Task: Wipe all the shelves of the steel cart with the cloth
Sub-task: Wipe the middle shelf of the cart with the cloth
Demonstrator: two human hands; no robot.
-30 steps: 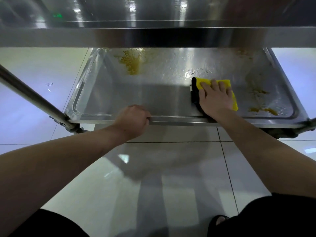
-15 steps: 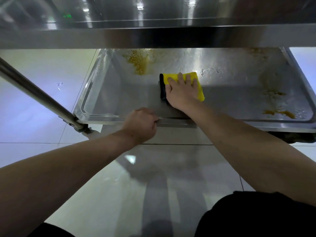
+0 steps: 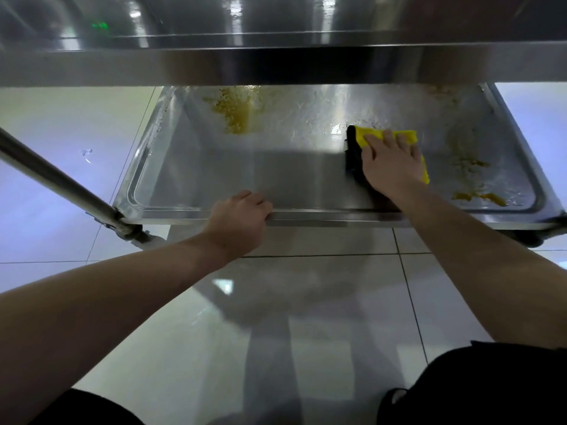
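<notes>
The steel cart's bottom shelf [image 3: 276,176] lies below me, a shallow tray with raised edges. My right hand [image 3: 391,164] presses flat on a yellow cloth [image 3: 372,134] with a black edge, right of the shelf's middle. Yellow-brown grime sits at the back left [image 3: 236,113] and along the right side [image 3: 478,196]. My left hand [image 3: 242,220] grips the shelf's front rim, fingers curled over it. The shelf above [image 3: 276,65] spans the top of the view and hides the rear of the bottom shelf.
A round steel cart leg [image 3: 61,182] slants in from the left to the shelf's front-left corner, with a caster [image 3: 138,236] below it. Glossy floor tiles [image 3: 306,317] spread under me. My dark-clothed knees show at the bottom corners.
My right hand slid the cloth left to the shelf's middle, then back to the right. My left hand has kept its grip on the front rim.
</notes>
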